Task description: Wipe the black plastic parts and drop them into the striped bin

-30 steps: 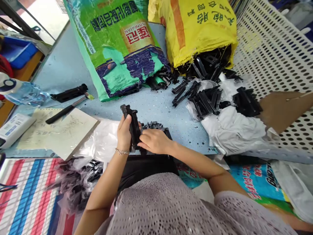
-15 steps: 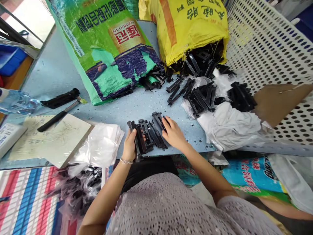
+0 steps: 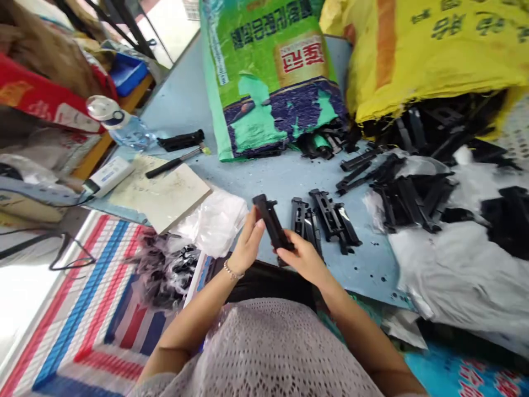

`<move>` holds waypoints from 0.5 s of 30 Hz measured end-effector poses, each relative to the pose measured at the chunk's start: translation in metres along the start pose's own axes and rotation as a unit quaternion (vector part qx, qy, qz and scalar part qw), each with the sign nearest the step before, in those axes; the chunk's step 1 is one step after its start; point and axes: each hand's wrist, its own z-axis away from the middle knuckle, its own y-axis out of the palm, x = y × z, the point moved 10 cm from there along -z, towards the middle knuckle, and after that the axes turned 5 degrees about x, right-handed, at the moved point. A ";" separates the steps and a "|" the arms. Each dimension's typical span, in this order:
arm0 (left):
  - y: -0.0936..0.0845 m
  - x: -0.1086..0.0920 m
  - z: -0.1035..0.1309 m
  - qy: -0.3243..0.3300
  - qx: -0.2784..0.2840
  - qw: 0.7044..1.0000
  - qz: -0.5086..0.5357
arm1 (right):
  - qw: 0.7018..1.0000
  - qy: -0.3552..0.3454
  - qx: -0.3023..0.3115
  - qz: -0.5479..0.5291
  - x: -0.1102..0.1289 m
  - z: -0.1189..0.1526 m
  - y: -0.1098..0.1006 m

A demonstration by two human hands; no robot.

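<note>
A long black plastic part [image 3: 271, 225] is held tilted between my two hands over the table's front edge. My left hand [image 3: 247, 244] has its fingers and thumb against the part's left side. My right hand [image 3: 305, 258] grips the lower right end, thumb on the near face. To the right, more black plastic parts [image 3: 334, 218] lie on the table in small groups, and some sit partly behind my right hand. Left of my left hand is a stack of clear plastic bags [image 3: 219, 220].
A green sack [image 3: 264, 71] and a yellow sack [image 3: 417, 60] spill black parts at the back. White cloth [image 3: 458, 275] lies at the right. On the left are a screwdriver-like tool [image 3: 173, 162], a board [image 3: 177, 193] and a water bottle [image 3: 124, 124]. Bagged parts [image 3: 165, 270] fill a striped bag below.
The view has swung left. One black part has been lifted from the row and both hands now hold it; my right hand has left the other parts and come over to it.
</note>
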 end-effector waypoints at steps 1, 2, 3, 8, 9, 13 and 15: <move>-0.018 -0.006 0.001 0.037 -0.007 0.996 -0.078 | 0.999 0.012 0.005 -0.047 -0.006 -0.005 -0.001; -0.037 -0.011 0.002 0.065 -0.022 0.985 -0.159 | 0.996 0.018 0.007 -0.090 -0.009 -0.011 -0.002; -0.055 -0.013 0.003 0.082 -0.038 0.967 -0.239 | 0.992 0.017 0.009 -0.126 -0.009 -0.016 -0.004; -0.093 -0.002 0.001 0.095 0.010 0.891 -0.443 | 0.976 0.016 0.024 -0.217 0.004 -0.037 0.011; -0.093 -0.002 0.003 0.100 0.024 0.888 -0.448 | 0.973 0.025 0.028 -0.228 0.004 -0.040 0.016; -0.106 -0.004 0.011 0.085 0.009 0.887 -0.453 | 0.963 0.048 0.044 -0.260 -0.001 -0.045 0.033; -0.118 -0.002 0.011 0.064 -0.006 0.914 -0.402 | 0.960 0.055 0.059 -0.267 -0.004 -0.047 0.040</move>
